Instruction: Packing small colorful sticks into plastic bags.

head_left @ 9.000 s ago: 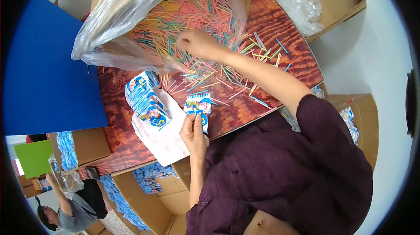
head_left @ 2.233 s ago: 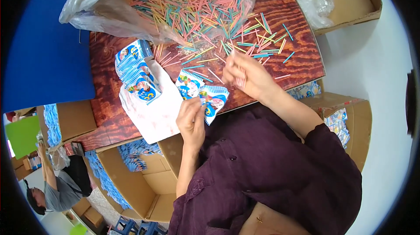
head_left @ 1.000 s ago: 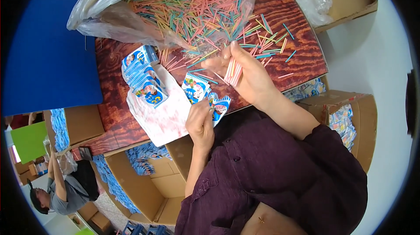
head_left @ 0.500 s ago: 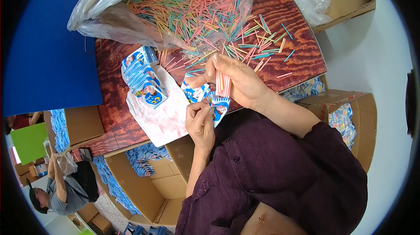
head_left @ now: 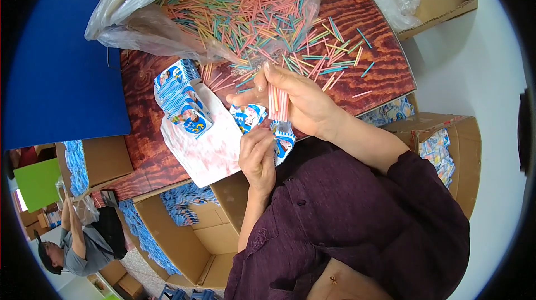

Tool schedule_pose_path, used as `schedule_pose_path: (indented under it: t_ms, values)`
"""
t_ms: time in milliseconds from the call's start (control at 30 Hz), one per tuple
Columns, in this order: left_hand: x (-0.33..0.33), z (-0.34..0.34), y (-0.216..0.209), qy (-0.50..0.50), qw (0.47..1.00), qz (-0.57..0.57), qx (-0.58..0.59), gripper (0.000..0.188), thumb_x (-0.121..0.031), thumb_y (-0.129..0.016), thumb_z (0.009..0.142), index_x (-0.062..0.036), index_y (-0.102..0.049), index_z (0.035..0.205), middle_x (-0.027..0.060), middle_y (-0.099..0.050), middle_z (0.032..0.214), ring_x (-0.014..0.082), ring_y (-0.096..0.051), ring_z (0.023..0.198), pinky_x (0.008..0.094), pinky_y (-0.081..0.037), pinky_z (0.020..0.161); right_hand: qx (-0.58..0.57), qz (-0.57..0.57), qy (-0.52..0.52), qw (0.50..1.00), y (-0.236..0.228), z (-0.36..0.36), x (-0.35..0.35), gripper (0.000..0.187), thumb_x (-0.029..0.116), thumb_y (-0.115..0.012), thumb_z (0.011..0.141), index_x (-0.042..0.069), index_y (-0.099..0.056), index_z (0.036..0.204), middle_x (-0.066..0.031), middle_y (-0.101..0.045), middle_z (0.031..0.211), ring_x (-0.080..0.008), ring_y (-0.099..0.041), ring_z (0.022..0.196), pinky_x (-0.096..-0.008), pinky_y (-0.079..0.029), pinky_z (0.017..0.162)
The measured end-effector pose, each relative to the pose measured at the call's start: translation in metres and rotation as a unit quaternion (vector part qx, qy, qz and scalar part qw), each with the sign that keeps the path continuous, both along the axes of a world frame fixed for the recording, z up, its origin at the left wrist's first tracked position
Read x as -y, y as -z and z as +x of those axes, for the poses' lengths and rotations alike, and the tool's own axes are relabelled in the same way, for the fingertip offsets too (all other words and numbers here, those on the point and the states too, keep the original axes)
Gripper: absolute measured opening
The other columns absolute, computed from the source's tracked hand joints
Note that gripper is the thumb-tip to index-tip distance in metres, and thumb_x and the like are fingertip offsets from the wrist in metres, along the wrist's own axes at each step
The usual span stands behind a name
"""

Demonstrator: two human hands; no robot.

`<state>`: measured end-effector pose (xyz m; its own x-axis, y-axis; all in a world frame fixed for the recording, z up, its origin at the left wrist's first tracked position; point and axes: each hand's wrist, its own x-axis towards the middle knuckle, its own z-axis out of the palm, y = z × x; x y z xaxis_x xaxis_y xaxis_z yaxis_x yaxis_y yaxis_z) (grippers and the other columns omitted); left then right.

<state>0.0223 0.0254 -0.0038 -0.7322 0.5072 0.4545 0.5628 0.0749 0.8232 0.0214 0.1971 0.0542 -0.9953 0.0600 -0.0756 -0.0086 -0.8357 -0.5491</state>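
My right hand [head_left: 312, 104] is closed round a bundle of thin sticks [head_left: 277, 103], mostly pink with a paler one among them. The bundle's lower end sits right at the mouth of a small blue-and-white packet [head_left: 285, 142]. My left hand [head_left: 257, 157] pinches that packet by its left edge. The packet's mouth looks parted; whether any stick tips are inside, I cannot tell. Beside my hands, more of these packets [head_left: 245, 117] lie on a white cloth [head_left: 206, 157] with pink stains. A row of packets [head_left: 184, 99] is stacked at the cloth's far left.
A clear plastic bag [head_left: 151, 35] full of coloured sticks lies open on the red wood-patterned table [head_left: 385, 71], with loose sticks [head_left: 335, 49] spilled beside it. Cardboard boxes [head_left: 162, 216] of packets stand below the table. A person [head_left: 84, 244] works at the far left.
My right hand and the bundle have shifted slightly left. The packet's mouth shows wider under the stick ends, and my left fingers have moved a little on its edge.
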Motion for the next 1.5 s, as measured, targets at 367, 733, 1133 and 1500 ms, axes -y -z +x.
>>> schedule_pose_path:
  t_ms: [367, 733, 1133, 1500]
  values:
    - [-0.001, 0.008, 0.005, -0.036, 0.995, 0.024, 0.094, 0.01, 0.007, -0.059, 0.086, 0.0047, -0.064, 0.094, 0.0112, -0.064, 0.092, 0.0196, -0.059, 0.085, 0.0287, -0.045, 0.078, -0.043, 0.15, 0.164, 0.974, 0.009, 0.028, 0.013, 0.035, 0.031, -0.031, 0.105, 0.006, -0.048, 0.088, -0.0275, -0.067, 0.099, -0.0356, -0.054, 0.12, -0.0477, -0.034, 0.107]
    - [-0.002, 0.009, 0.003, -0.044, 0.994, 0.038, 0.094, 0.011, 0.008, -0.065, 0.081, 0.0039, -0.066, 0.091, 0.0133, -0.064, 0.09, 0.0229, -0.06, 0.082, 0.029, -0.047, 0.074, -0.072, 0.065, 0.108, 0.989, 0.007, 0.031, 0.014, 0.035, 0.036, -0.036, 0.103, 0.006, -0.048, 0.088, -0.0261, -0.067, 0.1, -0.0379, -0.053, 0.121, -0.0493, -0.031, 0.109]
    - [-0.004, 0.011, 0.004, -0.049, 0.997, 0.043, 0.037, 0.014, 0.008, -0.068, 0.079, 0.002, -0.067, 0.092, 0.012, -0.063, 0.088, 0.0232, -0.059, 0.083, 0.0301, -0.048, 0.074, -0.072, 0.034, 0.099, 0.992, 0.002, 0.026, 0.008, 0.036, 0.037, -0.034, 0.103, 0.009, -0.05, 0.088, -0.0242, -0.067, 0.102, -0.0367, -0.052, 0.123, -0.0451, -0.04, 0.102]
    - [-0.004, 0.012, 0.005, -0.069, 0.994, 0.041, 0.079, 0.012, 0.008, -0.066, 0.081, 0.003, -0.066, 0.091, 0.0126, -0.063, 0.088, 0.0225, -0.06, 0.082, 0.0293, -0.048, 0.073, -0.062, 0.049, 0.11, 0.991, 0.007, 0.028, 0.013, 0.034, 0.035, -0.036, 0.103, 0.007, -0.049, 0.088, -0.0262, -0.067, 0.1, -0.0389, -0.053, 0.121, -0.0488, -0.04, 0.103]
